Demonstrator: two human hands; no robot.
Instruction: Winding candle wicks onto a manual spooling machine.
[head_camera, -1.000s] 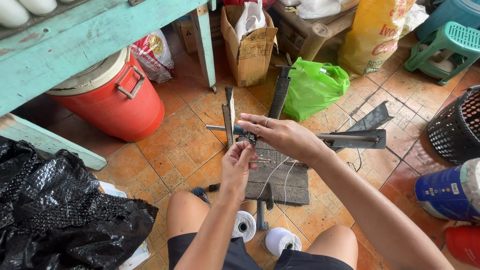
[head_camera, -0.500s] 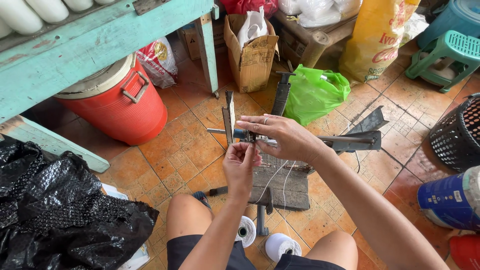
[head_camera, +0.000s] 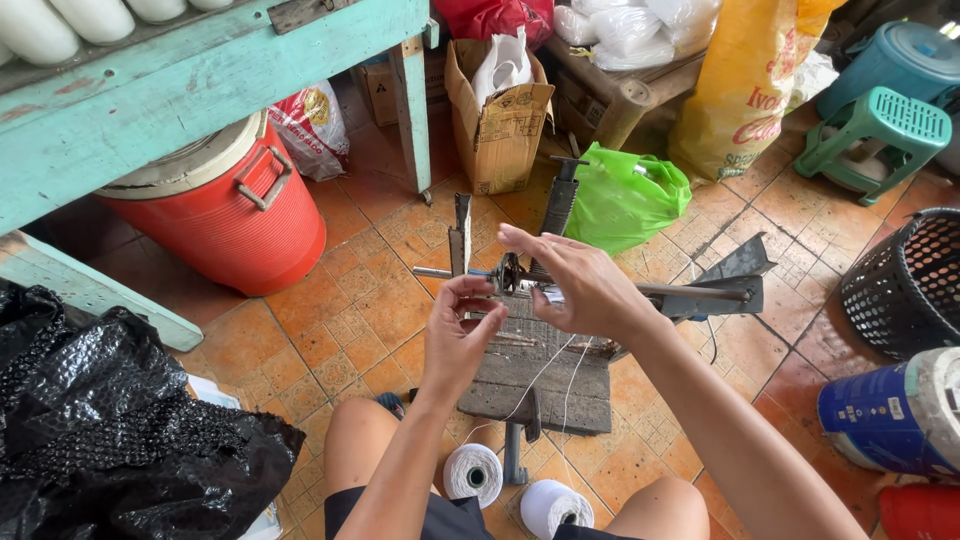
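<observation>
My left hand (head_camera: 462, 335) pinched shut on thin white thread (head_camera: 540, 372), my right hand (head_camera: 572, 285) fingers half curled, steadying small dark spool (head_camera: 511, 273) on grey metal winding spindle (head_camera: 560, 288); both raised at spindle height so thread feeds straight. Spindle bolted to weathered wooden board (head_camera: 545, 370) on tiled floor between my knees. Two white thread cones (head_camera: 473, 473) upright by board's near edge, strands running up. Brown cardboard box (head_camera: 500, 115) holds white bags; black mesh basket (head_camera: 905, 285) contents unclear; red lidded plastic drum (head_camera: 225, 210) closed.
</observation>
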